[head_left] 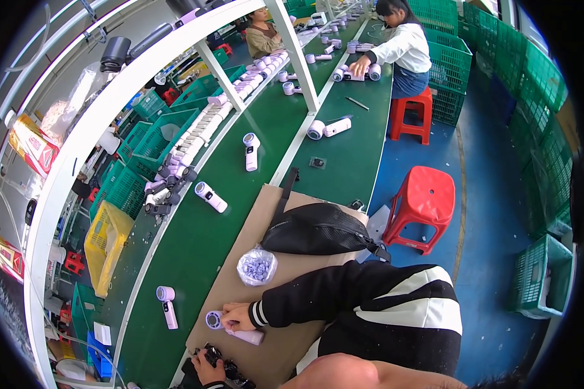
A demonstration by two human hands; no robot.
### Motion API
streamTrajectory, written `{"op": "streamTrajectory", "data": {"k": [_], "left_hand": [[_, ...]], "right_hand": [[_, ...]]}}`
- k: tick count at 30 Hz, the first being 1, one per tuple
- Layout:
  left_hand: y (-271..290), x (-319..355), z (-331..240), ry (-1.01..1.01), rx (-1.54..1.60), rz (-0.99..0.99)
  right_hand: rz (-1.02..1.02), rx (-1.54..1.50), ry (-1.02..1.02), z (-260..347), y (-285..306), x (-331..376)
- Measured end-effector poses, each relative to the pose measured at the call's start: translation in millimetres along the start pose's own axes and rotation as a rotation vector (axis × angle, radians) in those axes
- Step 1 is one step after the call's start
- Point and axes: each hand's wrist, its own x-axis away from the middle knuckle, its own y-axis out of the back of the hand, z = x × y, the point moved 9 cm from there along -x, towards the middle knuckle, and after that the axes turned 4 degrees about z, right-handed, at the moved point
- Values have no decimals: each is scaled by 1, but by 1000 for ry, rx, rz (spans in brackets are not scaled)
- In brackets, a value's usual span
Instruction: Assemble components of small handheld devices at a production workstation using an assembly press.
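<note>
A lilac handheld fan (pixel 235 332) lies on a brown cardboard sheet (pixel 240 220) on the bench. My right hand (pixel 239 317) rests over it and grips its body near the round head; the arm wears a black sleeve with white stripes. My left hand (pixel 204 367) is at the bottom edge, closed on a small black object (pixel 222 364) whose shape I cannot make out. A clear bag of small lilac parts (pixel 256 266) sits just beyond my right hand.
A black waist bag (pixel 318 230) lies on the cardboard. More lilac fans (pixel 167 305) (pixel 211 196) (pixel 251 151) lie on the green belt (pixel 194 259). Red stools (pixel 425 194) (pixel 412 113) stand on the blue floor. Green crates (pixel 538 275) line the right. Two co-workers (pixel 405 48) (pixel 261 32) sit further along.
</note>
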Motion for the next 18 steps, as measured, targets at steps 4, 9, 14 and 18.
{"op": "streamTrajectory", "data": {"k": [4,9,14,18], "left_hand": [[-9,-13,17,-164,45,-20],[-30,-40,74,-163,55,-98],[-28,-52,81,-90,137,104],[-15,-42,63,-71,95,57]], "right_hand": [[26,-54,-48,-14,-6,-3],[97,-140,-106,-20,-7,-9],[55,-59,-105,-16,-4,-8],[-40,-47,-86,-15,1,-6]]}}
